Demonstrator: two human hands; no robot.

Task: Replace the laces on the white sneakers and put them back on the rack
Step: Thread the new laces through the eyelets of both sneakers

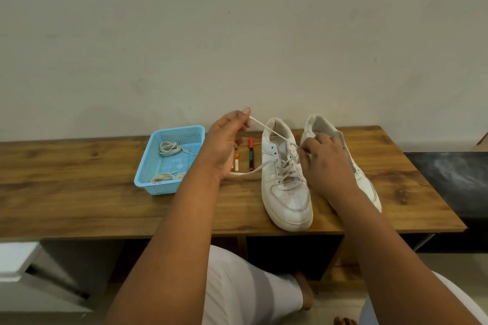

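While left-hand fingers (244, 116) pinch a lace (266, 129) taut, drawing it through, right-hand fingers (307, 146) grip it at the eyelets of the left sneaker (286, 192). Its pair (319, 124) stands just right; a blue basket (148, 166) sits left on the table (79, 192).

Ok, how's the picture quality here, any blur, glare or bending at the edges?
Head view: soft, even light, no harsh glare; the wooden table edge bows from wide-angle distortion; left hand, lace and sneaker are fairly sharp; the blue basket casts only faint shadow.
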